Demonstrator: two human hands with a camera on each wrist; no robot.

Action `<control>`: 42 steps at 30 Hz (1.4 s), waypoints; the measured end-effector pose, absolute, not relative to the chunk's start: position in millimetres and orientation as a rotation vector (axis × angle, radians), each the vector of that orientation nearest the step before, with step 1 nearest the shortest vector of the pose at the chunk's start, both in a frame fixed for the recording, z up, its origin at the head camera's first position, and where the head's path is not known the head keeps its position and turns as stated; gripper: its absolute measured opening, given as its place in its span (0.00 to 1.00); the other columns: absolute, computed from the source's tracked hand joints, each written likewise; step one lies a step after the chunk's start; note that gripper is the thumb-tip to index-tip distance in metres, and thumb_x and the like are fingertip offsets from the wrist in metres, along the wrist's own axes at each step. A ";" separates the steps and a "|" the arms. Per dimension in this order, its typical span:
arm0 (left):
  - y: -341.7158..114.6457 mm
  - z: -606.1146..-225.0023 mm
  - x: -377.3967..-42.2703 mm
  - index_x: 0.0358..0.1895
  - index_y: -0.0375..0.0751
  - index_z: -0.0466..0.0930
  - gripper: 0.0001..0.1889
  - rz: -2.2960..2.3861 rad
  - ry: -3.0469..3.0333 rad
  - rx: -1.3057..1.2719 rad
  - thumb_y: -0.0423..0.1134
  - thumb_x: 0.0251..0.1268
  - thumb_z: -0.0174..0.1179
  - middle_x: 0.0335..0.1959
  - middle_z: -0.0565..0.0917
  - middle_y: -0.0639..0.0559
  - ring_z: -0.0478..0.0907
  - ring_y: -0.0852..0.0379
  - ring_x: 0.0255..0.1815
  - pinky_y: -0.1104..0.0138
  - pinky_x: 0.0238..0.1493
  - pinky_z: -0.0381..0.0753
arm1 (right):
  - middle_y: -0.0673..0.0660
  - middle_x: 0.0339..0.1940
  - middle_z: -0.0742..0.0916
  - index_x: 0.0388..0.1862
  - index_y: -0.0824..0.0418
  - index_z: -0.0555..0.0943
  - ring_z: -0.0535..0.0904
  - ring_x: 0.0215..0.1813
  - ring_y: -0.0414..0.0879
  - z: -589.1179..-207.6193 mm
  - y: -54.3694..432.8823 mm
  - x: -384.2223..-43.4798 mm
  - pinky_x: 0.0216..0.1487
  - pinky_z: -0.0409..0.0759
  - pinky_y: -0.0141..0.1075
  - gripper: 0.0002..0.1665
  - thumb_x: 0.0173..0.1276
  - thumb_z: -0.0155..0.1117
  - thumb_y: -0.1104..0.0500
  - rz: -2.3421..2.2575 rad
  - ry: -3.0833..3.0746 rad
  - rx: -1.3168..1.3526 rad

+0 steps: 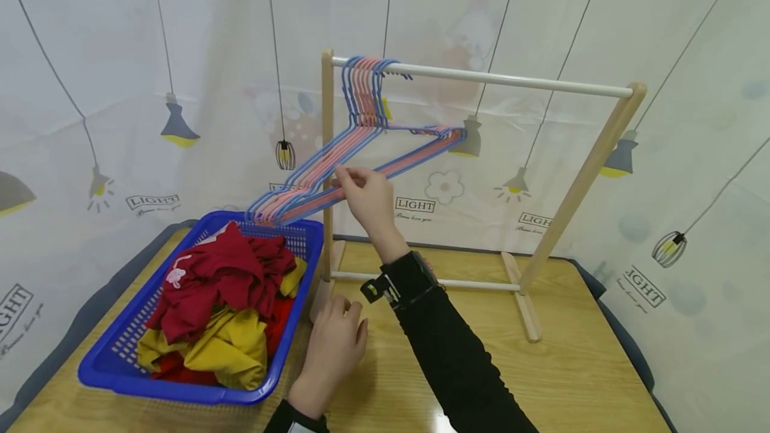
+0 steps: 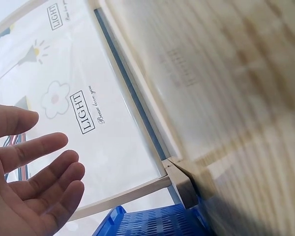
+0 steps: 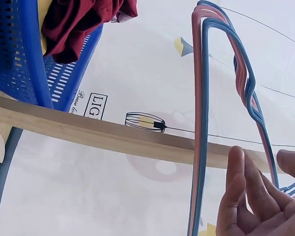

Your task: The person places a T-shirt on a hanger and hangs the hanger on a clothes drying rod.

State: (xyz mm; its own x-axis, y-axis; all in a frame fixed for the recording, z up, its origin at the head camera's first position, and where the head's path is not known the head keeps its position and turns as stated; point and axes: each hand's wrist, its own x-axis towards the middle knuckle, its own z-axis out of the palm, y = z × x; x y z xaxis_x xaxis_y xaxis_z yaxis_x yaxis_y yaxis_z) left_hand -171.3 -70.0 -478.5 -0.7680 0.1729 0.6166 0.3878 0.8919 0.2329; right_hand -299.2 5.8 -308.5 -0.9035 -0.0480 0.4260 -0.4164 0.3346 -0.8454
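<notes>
Several blue and pink hangers hang bunched at the left end of the white rail of a wooden-post rack. My right hand is raised at the front of the bunch. In the right wrist view its thumb and fingers stand apart beside the hangers; whether they touch is unclear. My left hand is low, between the basket and the rack's foot, holding nothing; the left wrist view shows its loosely bent fingers spread. The blue basket contains dark red, yellow and red clothes.
The rack's left post stands just right of the basket. Its right post leans outward on a wooden foot, with a lower white bar between. A wall covering printed with lamps rises behind the wooden table.
</notes>
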 end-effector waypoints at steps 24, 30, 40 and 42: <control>-64.5 -478.0 -167.7 0.37 0.38 0.84 0.08 -0.490 -2.564 -0.363 0.38 0.59 0.72 0.31 0.76 0.48 0.72 0.53 0.33 0.61 0.36 0.73 | 0.68 0.41 0.89 0.53 0.74 0.80 0.86 0.30 0.39 -292.1 2.8 -288.5 0.40 0.88 0.36 0.15 0.77 0.58 0.61 2.400 -1.974 0.279; -62.8 -475.1 -166.9 0.39 0.39 0.84 0.08 -0.491 -2.602 -0.346 0.39 0.61 0.70 0.34 0.78 0.47 0.74 0.52 0.37 0.60 0.38 0.75 | 0.70 0.44 0.88 0.53 0.75 0.77 0.86 0.30 0.38 -282.3 6.3 -279.8 0.39 0.88 0.34 0.15 0.79 0.56 0.62 2.403 -1.992 0.288; -61.4 -475.4 -167.5 0.39 0.40 0.84 0.09 -0.480 -2.585 -0.371 0.40 0.62 0.70 0.35 0.77 0.47 0.74 0.51 0.39 0.59 0.39 0.75 | 0.62 0.34 0.88 0.55 0.78 0.75 0.86 0.28 0.38 -270.1 12.2 -269.2 0.38 0.88 0.32 0.17 0.78 0.56 0.63 2.425 -1.962 0.317; -60.3 -475.3 -167.1 0.39 0.40 0.84 0.09 -0.473 -2.597 -0.367 0.40 0.62 0.70 0.35 0.77 0.47 0.74 0.51 0.39 0.59 0.39 0.75 | 0.55 0.30 0.86 0.53 0.78 0.75 0.86 0.29 0.39 -267.5 13.6 -267.0 0.39 0.88 0.32 0.16 0.79 0.55 0.63 2.453 -1.952 0.324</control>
